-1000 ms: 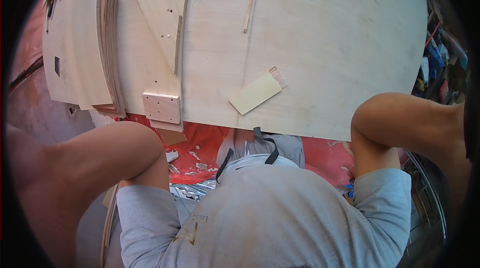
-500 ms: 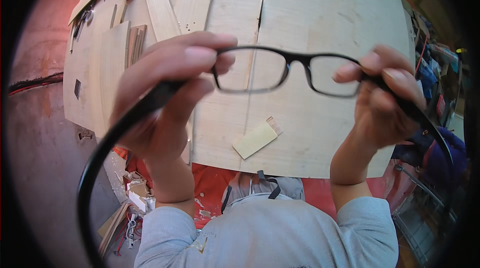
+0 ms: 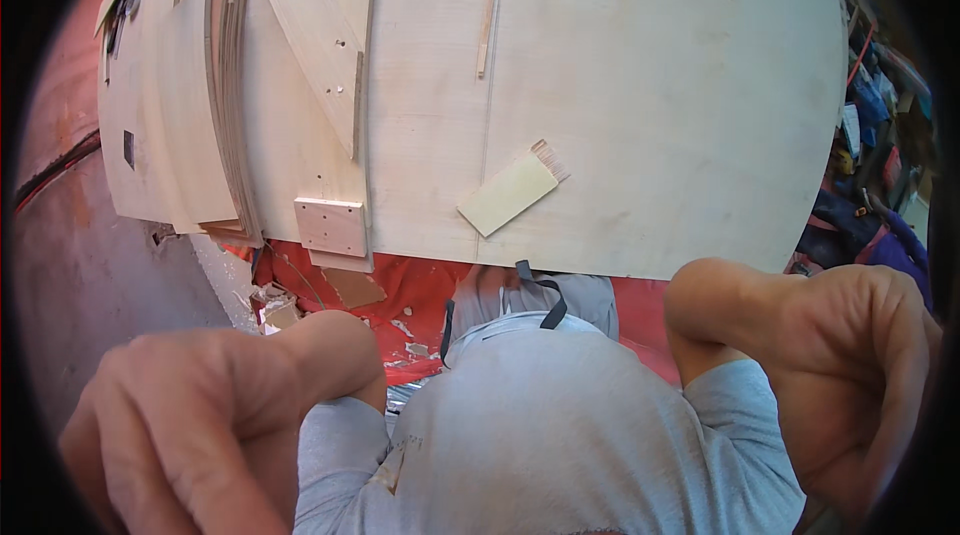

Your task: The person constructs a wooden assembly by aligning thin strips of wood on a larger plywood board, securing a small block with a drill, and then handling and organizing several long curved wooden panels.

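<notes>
Fingertips out of sight

Left hand [image 3: 195, 400]: fingers bent, side by side; pinching, cannot tell. Beyond them: one stack [image 3: 188, 115], then one block [image 3: 332, 227]. Farther right: one scrap [image 3: 507, 195], on one board [image 3: 650, 125] spanning beyond both hands' fingers, likely heavy, stiff; grip opposite edges. Right hand [image 3: 850, 350]: fingers curled, any pinch hidden.

Pretty bright, soft light on the big, flat, pale plywood desk [image 3: 640, 135], shadows are mild. Fisheye bends its edges and the corners go black. Far right's kinda dim, and the bare-skinned left grip [image 3: 185, 415] up close looks a bit soft.
</notes>
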The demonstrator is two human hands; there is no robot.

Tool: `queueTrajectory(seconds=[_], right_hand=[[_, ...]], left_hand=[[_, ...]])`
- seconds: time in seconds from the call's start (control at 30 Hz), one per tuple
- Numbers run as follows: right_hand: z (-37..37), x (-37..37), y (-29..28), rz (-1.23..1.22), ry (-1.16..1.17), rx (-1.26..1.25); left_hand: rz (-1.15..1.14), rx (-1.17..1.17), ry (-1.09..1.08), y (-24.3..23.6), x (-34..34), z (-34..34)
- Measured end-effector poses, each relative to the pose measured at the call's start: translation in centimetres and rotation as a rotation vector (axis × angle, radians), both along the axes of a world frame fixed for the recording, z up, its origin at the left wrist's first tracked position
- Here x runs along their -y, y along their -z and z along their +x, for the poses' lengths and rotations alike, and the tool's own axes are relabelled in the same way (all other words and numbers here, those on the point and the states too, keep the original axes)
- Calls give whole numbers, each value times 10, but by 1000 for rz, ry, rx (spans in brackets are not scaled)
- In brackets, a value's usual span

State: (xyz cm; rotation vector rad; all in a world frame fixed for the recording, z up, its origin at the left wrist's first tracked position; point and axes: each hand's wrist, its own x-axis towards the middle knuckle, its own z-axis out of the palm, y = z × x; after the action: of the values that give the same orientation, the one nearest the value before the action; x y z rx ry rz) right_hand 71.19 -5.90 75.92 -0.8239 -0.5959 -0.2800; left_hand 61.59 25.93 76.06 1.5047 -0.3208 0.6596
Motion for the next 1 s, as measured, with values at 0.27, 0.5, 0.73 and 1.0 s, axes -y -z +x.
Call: queueTrajectory(seconds=[0.27, 0.5, 0.73, 1.0], right_hand=[[21, -47, 214, -1080, 77, -235], [-34, -23, 289, -1654, -207, -294], [-71, -31, 318, -1676, 256, -437], [31, -36, 360, -1561, 599, -344]], left_hand=[[883, -791, -133, 258, 91, -61], [1007, -858, -117, 318, 110, -92], [974, -703, -244, 331, 124, -58], [944, -626, -331, 343, 158, 81]])
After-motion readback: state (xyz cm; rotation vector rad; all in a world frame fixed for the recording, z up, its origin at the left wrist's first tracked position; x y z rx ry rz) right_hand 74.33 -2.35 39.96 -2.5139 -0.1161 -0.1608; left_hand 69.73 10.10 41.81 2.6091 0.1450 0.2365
